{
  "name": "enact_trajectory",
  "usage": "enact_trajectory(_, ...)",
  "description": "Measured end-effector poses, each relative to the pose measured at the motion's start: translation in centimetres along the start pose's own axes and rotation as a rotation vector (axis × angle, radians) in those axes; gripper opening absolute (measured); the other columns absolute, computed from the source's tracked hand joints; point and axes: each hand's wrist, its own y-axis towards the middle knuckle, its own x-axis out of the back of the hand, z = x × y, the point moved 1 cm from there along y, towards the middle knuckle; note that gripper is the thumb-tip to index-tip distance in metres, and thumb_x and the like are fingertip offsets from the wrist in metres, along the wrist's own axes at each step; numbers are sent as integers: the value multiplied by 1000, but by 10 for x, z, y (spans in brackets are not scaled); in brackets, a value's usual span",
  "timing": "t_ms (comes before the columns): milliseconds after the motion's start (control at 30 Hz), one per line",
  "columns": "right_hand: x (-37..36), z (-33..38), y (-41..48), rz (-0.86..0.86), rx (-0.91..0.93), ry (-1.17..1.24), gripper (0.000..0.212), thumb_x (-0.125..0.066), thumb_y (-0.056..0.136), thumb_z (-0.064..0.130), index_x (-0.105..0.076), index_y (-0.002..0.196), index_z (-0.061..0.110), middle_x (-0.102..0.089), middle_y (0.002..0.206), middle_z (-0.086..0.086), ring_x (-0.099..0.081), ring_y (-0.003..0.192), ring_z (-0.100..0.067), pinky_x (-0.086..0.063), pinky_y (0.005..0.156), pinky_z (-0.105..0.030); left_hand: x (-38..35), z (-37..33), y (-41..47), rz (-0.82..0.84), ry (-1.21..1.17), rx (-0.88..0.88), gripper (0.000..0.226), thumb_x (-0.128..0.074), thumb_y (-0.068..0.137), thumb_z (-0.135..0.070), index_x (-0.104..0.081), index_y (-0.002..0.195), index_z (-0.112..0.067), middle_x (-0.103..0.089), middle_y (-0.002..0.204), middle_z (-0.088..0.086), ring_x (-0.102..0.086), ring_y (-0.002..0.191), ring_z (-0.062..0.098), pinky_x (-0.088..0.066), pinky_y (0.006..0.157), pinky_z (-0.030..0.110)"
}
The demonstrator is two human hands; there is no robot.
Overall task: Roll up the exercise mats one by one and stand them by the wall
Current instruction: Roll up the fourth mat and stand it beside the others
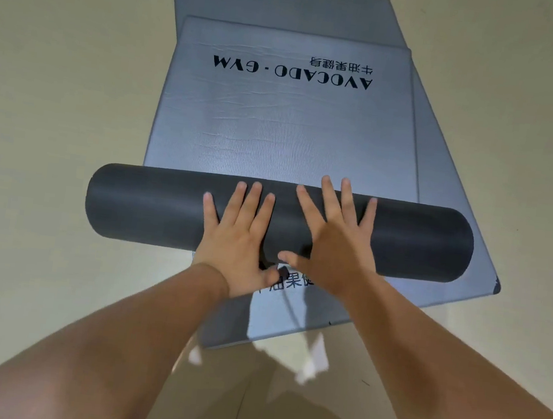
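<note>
**Soft foam roll, pressed at its middle**

Nearest, a second grey mat (290,317) lies flat on the floor (59,81), skewed beneath the work. Over it, the left hand (240,239) and right hand (330,239) press flat, fingers straight and spread, on the middle of the dark roll (151,205). The mat looks soft, springy and light, likely to loosen if released. Palms set wider apart would probably keep the ends even. Beyond lies its unrolled stretch (278,123), not yet wound up.

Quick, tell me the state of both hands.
Left hand: open, fingers straight, pressing on the roll.
Right hand: open, flat on the same roll.
</note>
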Motion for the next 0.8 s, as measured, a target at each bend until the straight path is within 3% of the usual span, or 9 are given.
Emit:
enact_trajectory(67, -9, 5, -11, -28, -29, -48, 119, -55, 81, 85, 14, 165, 35, 13, 174, -15, 16, 158, -43, 1, 120, -76, 13, 6, 21, 24, -7, 8, 129, -44, 66, -86, 12, 161, -19, 14, 170, 7, 20, 155, 30, 11, 115, 72)
enact_trajectory(167, -16, 7, -5, 93, -84, -96, 139, -67, 79, 80, 41, 151, 32, 34, 166, -20, 28, 154, -47, 3, 118, -79, 28, 12, 52, 120, 21, 17, 149, -70, 54, -83, 16, 159, -21, 11, 170, 4, 19, 155, 32, 8, 115, 74)
enact_trajectory(233, -11, 4, 13, 134, -99, -107, 151, -76, 72, 78, 47, 147, 31, 38, 164, -20, 32, 152, -48, 5, 117, -80, 37, 14, 69, 161, 71, 50, 159, -75, 47, -85, 18, 159, -20, 14, 169, 7, 20, 154, 36, 7, 113, 75)
enact_trajectory(400, 7, -10, 62, 204, -102, -80, 166, -90, 54, 74, 33, 157, 34, 25, 170, -18, 23, 156, -47, 3, 117, -80, 32, 7, 72, -7, 153, 20, 150, -73, 58, -82, 18, 158, -17, 15, 168, 12, 18, 154, 39, 4, 115, 74)
enact_trajectory(533, 9, -16, 83, 208, -87, -101, 169, -89, 48, 78, 31, 158, 33, 21, 171, -19, 20, 156, -47, 4, 118, -79, 13, 9, 67, 20, 134, 37, 140, -73, 71, -66, 29, 154, -21, 27, 165, 13, 24, 152, 37, 3, 115, 75)
enact_trajectory(633, 7, -18, 85, 145, -50, -110, 162, -80, 53, 88, 30, 159, 33, 24, 170, -19, 24, 155, -49, 6, 117, -79, 13, 15, 82, 15, 143, 49, 133, -76, 77, -50, 30, 154, -22, 24, 165, 13, 22, 153, 36, 2, 114, 76)
enact_trajectory(700, 2, -15, 81, 113, -16, -157, 157, -76, 58, 88, 33, 157, 34, 25, 170, -20, 23, 155, -49, 6, 116, -80, 20, 19, 96, 43, 142, 43, 133, -78, 76, -51, 26, 156, -24, 16, 167, 13, 16, 155, 35, -2, 115, 76)
enact_trajectory(800, 0, -12, 86, 115, -38, -194, 143, -84, 77, 59, 34, 156, 38, 14, 172, -22, 11, 158, -47, -2, 118, -79, 30, 24, 115, 96, 125, 11, 141, -79, 62, -69, 13, 159, -24, 0, 168, 13, 3, 156, 33, -7, 114, 77)
